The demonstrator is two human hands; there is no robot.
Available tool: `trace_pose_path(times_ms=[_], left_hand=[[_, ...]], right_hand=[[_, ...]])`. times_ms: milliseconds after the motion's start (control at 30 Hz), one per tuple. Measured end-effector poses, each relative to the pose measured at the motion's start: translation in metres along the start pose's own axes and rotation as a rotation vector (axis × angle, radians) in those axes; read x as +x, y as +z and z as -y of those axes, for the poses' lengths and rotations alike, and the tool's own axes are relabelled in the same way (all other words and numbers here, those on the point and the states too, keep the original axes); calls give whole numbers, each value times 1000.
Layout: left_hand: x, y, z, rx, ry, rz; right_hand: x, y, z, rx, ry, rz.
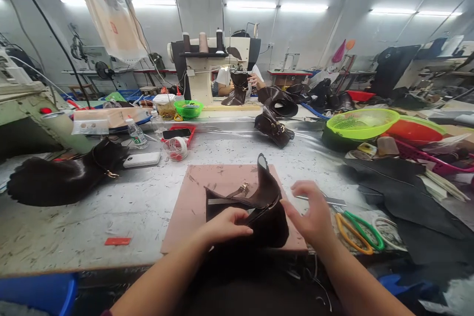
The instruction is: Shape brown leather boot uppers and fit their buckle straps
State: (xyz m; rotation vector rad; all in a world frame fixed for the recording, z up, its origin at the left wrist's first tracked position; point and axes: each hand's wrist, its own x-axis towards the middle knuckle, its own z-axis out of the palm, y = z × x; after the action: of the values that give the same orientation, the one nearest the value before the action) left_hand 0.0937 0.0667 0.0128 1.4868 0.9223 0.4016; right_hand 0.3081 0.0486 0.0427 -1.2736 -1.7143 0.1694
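A dark brown leather boot upper [259, 202] with a buckled strap lies on a pink cutting board [192, 207] on the workbench. My left hand [225, 224] rests on its lower left part, fingers curled and pressed onto the leather. My right hand [311, 212] hovers at its right edge, fingers spread and slightly curled, holding nothing.
Green- and orange-handled scissors [361, 232] lie right of the board. Dark leather pieces [403, 192] cover the right side. More boot uppers [62, 177] lie left and behind [276, 113]. Green basket [361, 123], phone [177, 133], bottle [137, 134]. A person sits at a sewing machine [207, 69] behind.
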Motion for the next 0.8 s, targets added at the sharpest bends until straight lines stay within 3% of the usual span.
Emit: trace_pose_path(times_ms=[67, 133, 167, 333, 467, 567, 667, 800], left_hand=[[1, 2, 0, -76, 21, 39], [2, 5, 0, -141, 60, 97], [3, 6, -1, -170, 78, 126], [9, 9, -1, -270, 109, 210], [12, 12, 3, -321, 148, 216], [17, 17, 6, -338, 118, 167], [22, 26, 4, -316, -19, 81], [24, 36, -10, -137, -74, -23]], right_hand=[[-6, -1, -12, 100, 227, 253], [-11, 2, -18, 228, 323, 502], [-12, 5, -19, 299, 337, 552], [-14, 16, -20, 637, 422, 552], [-16, 17, -22, 868, 587, 555], [-19, 17, -19, 996, 646, 564], [-21, 17, -16, 1022, 642, 561], [-20, 13, -16, 992, 649, 567]])
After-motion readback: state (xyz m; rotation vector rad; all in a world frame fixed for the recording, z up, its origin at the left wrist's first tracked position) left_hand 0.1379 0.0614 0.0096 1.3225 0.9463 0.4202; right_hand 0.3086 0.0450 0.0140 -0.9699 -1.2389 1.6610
